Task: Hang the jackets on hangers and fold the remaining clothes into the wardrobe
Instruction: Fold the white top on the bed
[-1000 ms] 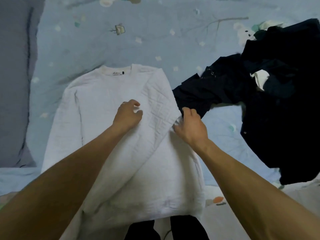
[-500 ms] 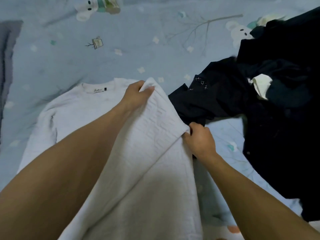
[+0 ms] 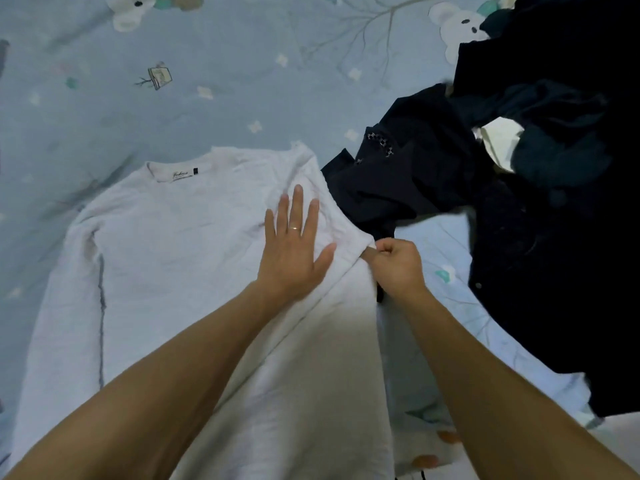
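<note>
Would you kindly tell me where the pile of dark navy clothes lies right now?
In the head view, the pile of dark navy clothes lies on the pale blue printed bedsheet, at the right, beside the white long-sleeved sweater.

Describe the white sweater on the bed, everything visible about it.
The white sweater is a long-sleeved crew-neck with a textured, quilted-looking knit and a small label inside the collar. It lies flat on the blue patterned bedsheet, collar away from the person. Its right-side sleeve is folded in across the body; the other sleeve lies straight down along its side. The left hand presses flat on the folded part, and the right hand pinches the fold's edge. The dark clothes pile lies right beside it.
</note>
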A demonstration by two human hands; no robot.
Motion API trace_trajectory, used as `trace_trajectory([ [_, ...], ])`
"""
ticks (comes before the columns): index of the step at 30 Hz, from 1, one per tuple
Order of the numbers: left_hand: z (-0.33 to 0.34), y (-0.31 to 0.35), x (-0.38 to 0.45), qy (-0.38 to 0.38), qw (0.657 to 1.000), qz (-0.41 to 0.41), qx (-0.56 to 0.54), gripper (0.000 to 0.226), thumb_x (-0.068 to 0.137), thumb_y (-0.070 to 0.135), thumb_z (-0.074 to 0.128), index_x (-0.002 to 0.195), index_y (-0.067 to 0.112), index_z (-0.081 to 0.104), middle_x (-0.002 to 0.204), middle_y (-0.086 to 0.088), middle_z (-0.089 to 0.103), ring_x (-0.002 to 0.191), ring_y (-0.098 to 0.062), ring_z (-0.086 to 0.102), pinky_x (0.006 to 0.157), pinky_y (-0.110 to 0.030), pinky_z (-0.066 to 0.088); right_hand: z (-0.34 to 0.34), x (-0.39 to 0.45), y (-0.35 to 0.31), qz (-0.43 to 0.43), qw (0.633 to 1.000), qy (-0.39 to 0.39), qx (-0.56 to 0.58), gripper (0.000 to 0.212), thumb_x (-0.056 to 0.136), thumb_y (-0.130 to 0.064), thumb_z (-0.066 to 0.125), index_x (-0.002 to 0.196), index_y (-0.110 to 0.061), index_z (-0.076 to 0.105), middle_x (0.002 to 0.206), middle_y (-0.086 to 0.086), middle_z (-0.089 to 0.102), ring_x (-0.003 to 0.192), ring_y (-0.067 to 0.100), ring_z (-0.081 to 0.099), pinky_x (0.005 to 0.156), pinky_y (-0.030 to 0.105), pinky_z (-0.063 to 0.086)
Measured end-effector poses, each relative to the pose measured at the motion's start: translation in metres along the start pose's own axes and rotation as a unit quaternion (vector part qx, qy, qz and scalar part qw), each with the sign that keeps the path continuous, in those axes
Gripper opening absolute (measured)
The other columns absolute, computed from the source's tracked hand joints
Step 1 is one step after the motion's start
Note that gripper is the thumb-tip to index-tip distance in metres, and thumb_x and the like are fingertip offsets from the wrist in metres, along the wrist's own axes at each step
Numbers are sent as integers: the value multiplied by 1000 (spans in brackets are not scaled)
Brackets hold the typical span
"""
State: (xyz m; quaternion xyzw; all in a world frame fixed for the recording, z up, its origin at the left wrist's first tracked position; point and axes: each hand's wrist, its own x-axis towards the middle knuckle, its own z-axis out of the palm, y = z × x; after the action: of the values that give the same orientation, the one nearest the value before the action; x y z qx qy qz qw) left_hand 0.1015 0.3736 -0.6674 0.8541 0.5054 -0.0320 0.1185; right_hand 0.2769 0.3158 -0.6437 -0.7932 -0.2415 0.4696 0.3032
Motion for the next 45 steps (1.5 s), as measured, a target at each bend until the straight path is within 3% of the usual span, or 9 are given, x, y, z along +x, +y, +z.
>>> trace_trajectory([
  [6, 22, 4, -26, -27, 999, 37, 27, 78, 98, 59, 23, 157, 13, -2, 164, -15, -10, 151, -33, -9, 121, -55, 3, -21, -45, 27, 37, 965, -253, -56, 14, 89, -29, 72, 82, -16, 73, 73, -9, 71, 63, 4, 68, 55, 16, 49],
  [12, 28, 12, -85, -77, 995, 50, 30, 74, 98, 58, 20, 157, 19, 1, 163, -16, -8, 151, -37, -3, 120, -57, 8, -26, -62, 56, 30, 996, -79, 25, 48, 87, -31, 74, 57, -7, 44, 57, 9, 42, 51, 20, 41, 53, 28, 35],
  [18, 38, 27, -152, -89, 993, 67, 25, 76, 97, 62, 22, 157, 18, 8, 163, -19, -3, 150, -39, 0, 118, -61, 8, -32, -117, 92, 103, 941, -317, -59, 35, 80, -36, 80, 111, -20, 73, 102, -4, 75, 94, 11, 70, 81, 29, 58],
  [25, 53, 46, -203, -56, 998, 4, 22, 74, 96, 62, 24, 157, 21, 12, 163, -18, 2, 150, -37, 4, 119, -58, 3, -42, -135, 121, 15, 973, -229, -38, 7, 89, -22, 73, 96, -22, 74, 91, -9, 74, 83, 5, 71, 70, 21, 55],
  [28, 62, 60, -219, -40, 995, -83, 26, 71, 98, 59, 21, 157, 20, 13, 163, -19, 4, 150, -38, 5, 119, -57, 3, -47, -144, 133, 31, 952, -303, -26, 19, 85, -25, 77, 103, -25, 71, 90, -16, 73, 78, -4, 69, 64, 14, 53],
  [31, 69, 87, -238, -42, 986, -162, 5, 69, 100, 55, 22, 157, 16, 15, 162, -22, 9, 149, -40, 11, 119, -56, 7, -62, -143, 156, 29, 918, -379, -114, 18, 84, -14, 77, 101, -18, 71, 96, -1, 74, 88, 13, 72, 76, 34, 61],
  [36, 52, 141, -276, -80, 958, -258, -100, 70, 95, 50, 31, 154, 13, 28, 161, -19, 18, 147, -38, 19, 118, -50, 15, -85, -156, 147, -70, 926, -270, -253, 17, 81, -10, 71, 69, -2, 61, 67, 10, 66, 52, 6, 64, 58, 27, 58],
  [40, 13, 138, -310, 18, 901, -325, -286, 52, 93, 42, 48, 125, 5, 64, 132, -15, 60, 123, -30, 54, 106, -31, 36, -81, -174, 111, -135, 910, -269, -286, 14, 83, -17, 70, 76, -6, 64, 73, 2, 67, 72, 18, 67, 69, 33, 57],
  [45, -27, 79, -368, 132, 808, -451, -355, 15, 93, 15, 63, 105, 11, 72, 104, -4, 71, 94, -15, 63, 92, -30, 50, -28, -215, 66, -211, 879, -322, -282, 10, 86, -19, 68, 85, -9, 67, 78, 0, 68, 79, 18, 65, 74, 30, 53],
])
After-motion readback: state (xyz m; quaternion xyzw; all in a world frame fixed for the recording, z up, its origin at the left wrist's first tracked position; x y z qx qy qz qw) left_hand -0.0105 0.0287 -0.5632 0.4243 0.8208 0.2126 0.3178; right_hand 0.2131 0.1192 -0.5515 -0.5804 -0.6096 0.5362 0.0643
